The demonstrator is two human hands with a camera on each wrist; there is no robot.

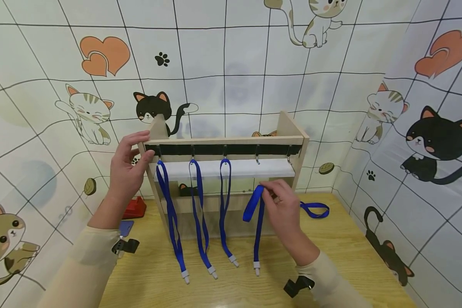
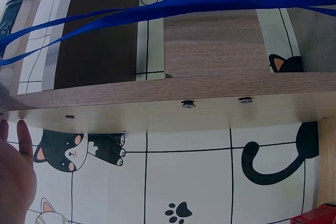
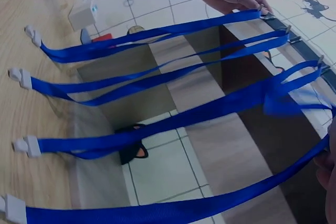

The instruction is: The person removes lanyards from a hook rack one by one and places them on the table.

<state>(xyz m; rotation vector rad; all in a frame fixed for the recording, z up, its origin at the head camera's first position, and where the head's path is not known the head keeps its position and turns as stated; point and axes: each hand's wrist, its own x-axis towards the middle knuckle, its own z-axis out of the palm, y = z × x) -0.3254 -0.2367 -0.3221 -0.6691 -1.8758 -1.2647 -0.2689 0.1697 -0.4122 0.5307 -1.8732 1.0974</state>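
The right hand (image 1: 282, 205) pinches a blue lanyard (image 1: 257, 222) near its looped top, in front of the wooden rack (image 1: 227, 141) and just below the fourth hook (image 1: 257, 160) from the left. The lanyard is a flat woven strap, doubled into a loop, with a pale plastic clip at its lower end that hangs down to the table (image 1: 342, 256). Three more blue lanyards (image 1: 198, 214) hang from the hooks to the left, their clips resting on the table. Another blue lanyard (image 1: 315, 209) lies on the table to the right, behind the hand. The left hand (image 1: 128, 171) grips the left end of the rack's top bar, fingers curled over it. The rack is light wood-grain board with a black strip carrying metal hooks. The table has a pale wood surface; the walls around it show a cartoon cat pattern on a tile grid.
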